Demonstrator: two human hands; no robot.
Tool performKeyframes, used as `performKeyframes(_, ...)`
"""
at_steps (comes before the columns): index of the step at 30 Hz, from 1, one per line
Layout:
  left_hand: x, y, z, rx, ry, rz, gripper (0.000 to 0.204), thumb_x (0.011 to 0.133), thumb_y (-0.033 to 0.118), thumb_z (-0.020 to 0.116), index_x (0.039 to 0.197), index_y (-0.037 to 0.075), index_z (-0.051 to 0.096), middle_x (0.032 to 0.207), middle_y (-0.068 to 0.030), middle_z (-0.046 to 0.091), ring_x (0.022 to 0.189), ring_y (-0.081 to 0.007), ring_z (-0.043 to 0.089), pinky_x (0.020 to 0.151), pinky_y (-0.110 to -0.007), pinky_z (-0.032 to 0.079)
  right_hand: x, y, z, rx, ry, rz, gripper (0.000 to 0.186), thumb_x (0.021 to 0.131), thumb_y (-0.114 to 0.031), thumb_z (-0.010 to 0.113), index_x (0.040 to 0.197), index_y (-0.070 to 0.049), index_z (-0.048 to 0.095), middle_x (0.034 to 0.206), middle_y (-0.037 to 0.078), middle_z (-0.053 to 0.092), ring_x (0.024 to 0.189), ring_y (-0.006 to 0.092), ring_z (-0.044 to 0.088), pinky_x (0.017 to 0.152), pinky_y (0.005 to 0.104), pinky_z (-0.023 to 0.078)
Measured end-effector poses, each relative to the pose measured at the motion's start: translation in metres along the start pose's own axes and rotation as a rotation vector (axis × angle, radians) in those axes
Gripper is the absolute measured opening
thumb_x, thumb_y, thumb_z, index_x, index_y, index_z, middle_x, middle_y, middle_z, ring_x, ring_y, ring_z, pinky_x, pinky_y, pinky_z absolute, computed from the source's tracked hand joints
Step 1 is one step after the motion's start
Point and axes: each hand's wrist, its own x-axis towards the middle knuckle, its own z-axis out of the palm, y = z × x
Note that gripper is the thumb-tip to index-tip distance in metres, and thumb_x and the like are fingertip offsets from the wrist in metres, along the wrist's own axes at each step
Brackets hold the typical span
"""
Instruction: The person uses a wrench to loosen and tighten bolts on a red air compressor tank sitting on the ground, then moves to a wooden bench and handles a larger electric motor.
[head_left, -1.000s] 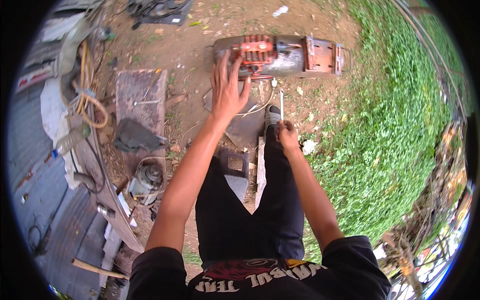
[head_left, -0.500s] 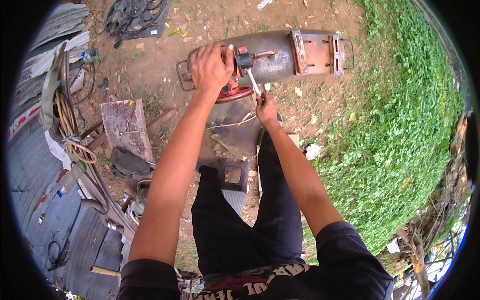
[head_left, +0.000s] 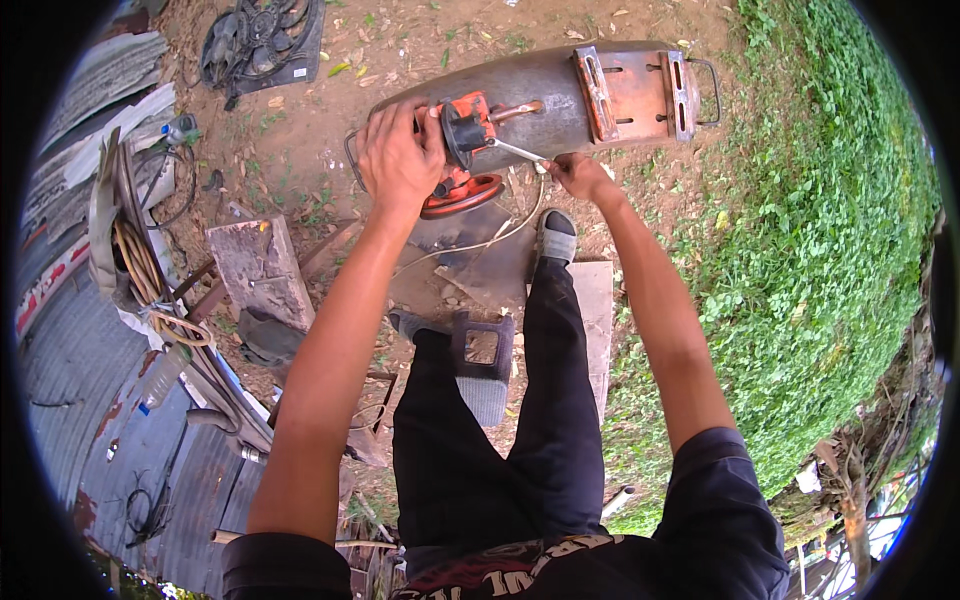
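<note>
The left hand [head_left: 400, 158] is placed over the left part of a red compressor pump [head_left: 470, 108], fingers over the top and thumb beside a black round part [head_left: 462, 137]. Whether it grips the pump or only presses on it cannot be determined. The right hand [head_left: 582, 178] is closed around the near end of a metal wrench [head_left: 517, 150]. The 2 hands are apart, with the wrench spanning from the right hand toward the pump. The far end of the wrench is at the pump's right side, next to the black round part; its seating on a fastener cannot be confirmed.

The pump is located at the left portion of a dark cylindrical tank [head_left: 545, 95], which lies horizontally on bare soil. A red pulley wheel [head_left: 462, 197] is on the pump's near side. A short copper-coloured pipe [head_left: 518, 111] extends from the pump over the tank. An orange mounting plate [head_left: 637, 97] with 2 slotted rails is on the tank's right portion, and a loop handle [head_left: 712, 92] projects from the right end. A thin pale cable [head_left: 480, 240] curves across the ground below the pump. A wooden board [head_left: 257, 268] is at left, near a dark cloth [head_left: 268, 338]. Grass [head_left: 790, 250] covers the right side.
</note>
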Motion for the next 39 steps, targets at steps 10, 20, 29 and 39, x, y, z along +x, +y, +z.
performKeyframes(10,-0.002,-0.001,-0.003,0.028,-0.019,-0.012,0.019,0.086,0.024,0.059,0.098,0.011,0.066,0.093,-0.0060,0.066,0.094,-0.0270,0.061,0.088,-0.040,0.042,-0.005,-0.012,0.044,0.074,0.283,-0.150,0.041,0.098,-0.042,0.045,0.114,-0.007,0.057,0.097,0.025,0.066,0.096,0.0441,0.062,0.084,0.0536,0.049)
performKeyframes(20,-0.001,-0.001,-0.002,0.023,-0.021,-0.030,0.020,0.085,0.023,0.060,0.100,0.012,0.066,0.094,-0.0055,0.066,0.095,-0.0271,0.061,0.088,-0.040,0.043,0.017,-0.037,0.057,0.178,0.308,-0.185,0.041,0.100,-0.041,0.043,0.093,-0.004,0.060,0.082,0.028,0.064,0.082,0.0486,0.061,0.071,0.0558,0.048)
performKeyframes(29,0.001,0.001,-0.004,0.033,-0.052,-0.030,0.019,0.084,0.022,0.059,0.100,0.012,0.066,0.095,-0.0043,0.067,0.095,-0.0257,0.061,0.089,-0.040,0.042,0.015,-0.047,0.080,0.582,0.183,-0.058,0.044,0.100,-0.040,0.044,0.095,0.000,0.062,0.086,0.030,0.062,0.091,0.0494,0.058,0.077,0.0505,0.047)
performKeyframes(39,0.003,0.004,-0.007,0.027,-0.068,-0.012,0.019,0.089,0.022,0.058,0.103,0.012,0.066,0.093,-0.0060,0.066,0.093,-0.0280,0.062,0.085,-0.041,0.043,0.015,-0.053,0.075,0.529,0.170,-0.041,0.055,0.100,-0.047,0.042,0.089,0.003,0.063,0.078,0.030,0.061,0.084,0.0455,0.063,0.076,0.0501,0.047)
